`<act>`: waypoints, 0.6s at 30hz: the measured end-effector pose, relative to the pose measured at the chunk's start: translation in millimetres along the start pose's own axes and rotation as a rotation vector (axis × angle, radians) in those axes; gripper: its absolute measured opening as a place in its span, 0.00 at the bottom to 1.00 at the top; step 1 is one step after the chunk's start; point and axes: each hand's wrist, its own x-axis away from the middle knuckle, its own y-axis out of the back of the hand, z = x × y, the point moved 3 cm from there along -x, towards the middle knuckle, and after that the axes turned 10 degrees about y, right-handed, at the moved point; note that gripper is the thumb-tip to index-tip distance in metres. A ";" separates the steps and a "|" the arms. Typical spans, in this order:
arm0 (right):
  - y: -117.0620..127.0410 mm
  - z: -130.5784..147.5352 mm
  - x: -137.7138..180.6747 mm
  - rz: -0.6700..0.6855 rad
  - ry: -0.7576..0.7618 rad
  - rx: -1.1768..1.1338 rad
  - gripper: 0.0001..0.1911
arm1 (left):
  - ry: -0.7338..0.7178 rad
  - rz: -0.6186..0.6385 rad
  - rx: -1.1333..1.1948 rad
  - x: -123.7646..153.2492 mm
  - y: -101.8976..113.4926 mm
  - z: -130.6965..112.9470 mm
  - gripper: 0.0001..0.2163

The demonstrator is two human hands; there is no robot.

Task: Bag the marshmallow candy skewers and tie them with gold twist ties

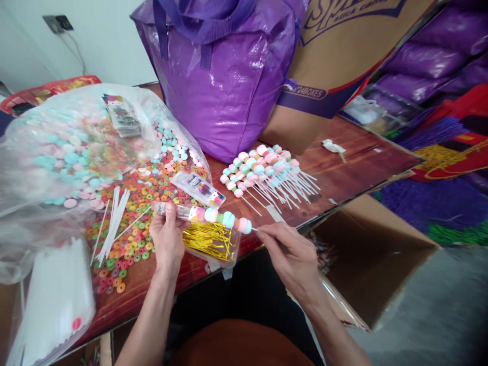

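My left hand (168,236) is closed on a clear printed plastic sleeve (183,211). Pastel marshmallows (229,219) threaded on a white stick enter the sleeve's right end, partly inside it. The fingertips of my right hand (292,249) pinch that marshmallow skewer by its bare stick end. Just below the skewer, gold twist ties (209,241) fill a clear plastic tray (235,249). A pile of similar marshmallow skewers (263,170) lies behind my right hand, sticks toward me. A stack of flat printed sleeves (200,189) rests behind the held one.
Ring candies (133,239) and loose white sticks (114,223) spread over the table's left side. Beyond them is a large clear bag of marshmallows (68,157). A purple bag (221,86) and a cardboard carton (316,96) stand behind. An open box (373,244) sits below, right.
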 end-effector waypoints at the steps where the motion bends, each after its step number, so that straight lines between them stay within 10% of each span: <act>1: -0.9 0.9 0.2 -0.007 0.004 0.003 0.06 | 0.012 0.005 0.013 0.4 -1.0 0.0 0.22; 10: -5.6 13.1 5.0 -0.062 0.246 0.218 0.10 | 0.098 -0.010 0.131 3.5 -5.5 3.7 0.24; 18: -10.5 3.9 12.0 -0.027 0.083 0.044 0.09 | -0.045 -0.012 0.028 4.1 -1.7 2.8 0.18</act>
